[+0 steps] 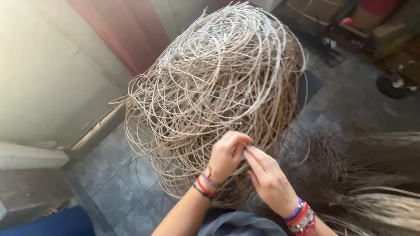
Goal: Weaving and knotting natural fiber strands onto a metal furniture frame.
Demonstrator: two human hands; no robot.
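Down low in the view, both hands meet at the near side of a big rattan tangle (214, 91), a dome of looping pale cane strands that fills the middle of the frame and stands over the tiled floor (122, 192). The left hand (227, 155) is curled, its fingertips pinched together on a strand at the tangle's lower edge. The right hand (269, 179) lies just beside it, fingers straight and pressed together, their tips touching the left hand's fingertips at the same spot. Both wrists wear coloured bead bracelets (299, 216). To the right lies a heap of darker loose fibres (376, 183). A red curtain (131, 30) hangs behind the tangle, beside a pale wall (48, 70).
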